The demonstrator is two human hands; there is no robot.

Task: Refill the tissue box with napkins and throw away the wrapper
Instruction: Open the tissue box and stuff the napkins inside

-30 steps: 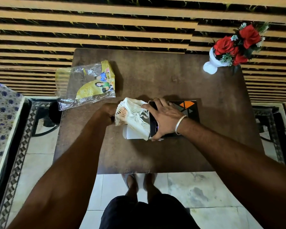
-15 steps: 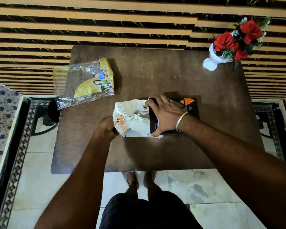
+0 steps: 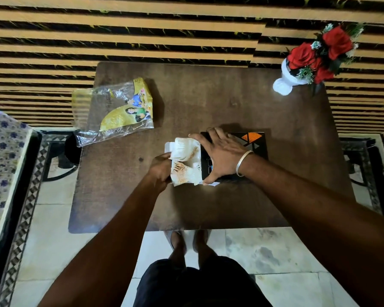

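Napkins being fed into the tissue box

The soft, crushable napkins [image 3: 185, 161], mid-table, are clamped by the left hand [image 3: 161, 169]; the tissue box [image 3: 251, 147] is pinned under the flat, spread right hand [image 3: 222, 156]. The stack is best gripped across its full thickness.

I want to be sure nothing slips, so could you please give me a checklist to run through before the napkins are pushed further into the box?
1. Tissue box steadied: ok, the right hand lies flat on it.
2. Napkins gripped: ok, the left hand holds their near-left edge.
3. Napkins fully inside: not ok, most of the stack sticks out at the box's left end.
4. Box opening clear: cannot tell, hidden by the napkins and hand.
5. Wrapper discarded: not ok, it lies at the table's far-left corner.
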